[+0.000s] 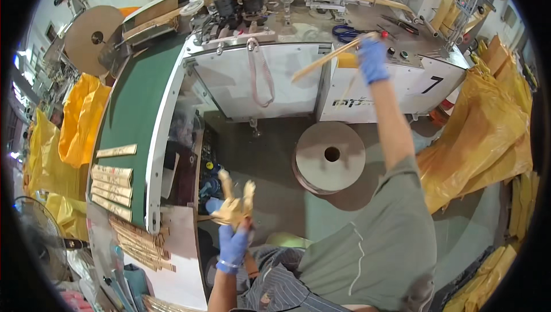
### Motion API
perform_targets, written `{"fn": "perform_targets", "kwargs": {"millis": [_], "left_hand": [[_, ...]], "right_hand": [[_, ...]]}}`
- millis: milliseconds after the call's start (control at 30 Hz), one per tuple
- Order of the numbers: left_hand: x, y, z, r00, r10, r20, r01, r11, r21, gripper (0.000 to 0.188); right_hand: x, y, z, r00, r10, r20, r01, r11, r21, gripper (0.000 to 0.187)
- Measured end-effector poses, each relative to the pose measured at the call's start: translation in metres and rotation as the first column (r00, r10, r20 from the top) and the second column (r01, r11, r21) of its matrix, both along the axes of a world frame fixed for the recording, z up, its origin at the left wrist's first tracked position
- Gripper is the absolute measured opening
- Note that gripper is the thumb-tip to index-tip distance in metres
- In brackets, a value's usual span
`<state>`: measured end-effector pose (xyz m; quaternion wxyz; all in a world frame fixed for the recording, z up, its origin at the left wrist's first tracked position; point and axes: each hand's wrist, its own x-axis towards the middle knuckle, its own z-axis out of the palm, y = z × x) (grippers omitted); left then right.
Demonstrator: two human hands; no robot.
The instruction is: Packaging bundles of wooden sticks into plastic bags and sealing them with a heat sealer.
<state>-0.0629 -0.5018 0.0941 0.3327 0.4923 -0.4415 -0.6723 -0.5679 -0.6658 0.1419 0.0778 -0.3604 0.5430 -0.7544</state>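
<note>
My left hand point(231, 249), in a blue glove, is closed on a bunch of crumpled tan paper point(231, 213) low in the view, beside the end of the conveyor. Loose ends of the paper stick up above the fingers. My right hand point(373, 59), also gloved in blue, reaches forward over the machine's front edge. Long thin tan sticks point(324, 63) slant out of it to the left; whether they are bare or wrapped I cannot make out. Flat printed paper packets point(112, 184) lie in a row on the green conveyor belt point(133, 105).
A large paper reel point(321, 166) stands on the floor ahead of me. Blue-handled scissors point(346, 34) and pliers point(402, 24) lie on the machine top. Yellow plastic sacks point(482, 134) crowd the right side. More packets point(140, 246) are stacked on the white table point(186, 254).
</note>
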Motion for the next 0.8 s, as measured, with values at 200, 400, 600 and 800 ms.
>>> {"fn": "perform_targets", "kwargs": {"millis": [200,400,600,800], "left_hand": [[0.078,0.011,-0.031,0.959,0.271,0.085,-0.282,0.944,0.174,0.024],[0.076,-0.011,-0.017,0.959,0.255,0.12,-0.274,0.944,0.182,0.021],[0.142,0.037,-0.02,0.842,0.446,0.303,-0.485,0.872,0.064,0.023],[0.146,0.068,0.002,0.669,0.596,0.444,-0.701,0.705,0.109,0.018]], "right_hand": [[-0.081,-0.048,0.015,0.944,0.045,0.326,-0.143,0.949,0.282,0.02],[-0.106,-0.124,-0.049,0.613,0.372,-0.697,-0.113,0.914,0.389,0.015],[-0.133,-0.124,-0.01,0.588,0.355,-0.727,0.673,0.283,0.683,0.033],[-0.172,-0.058,0.024,0.689,0.222,-0.69,0.68,0.13,0.721,0.028]]}}
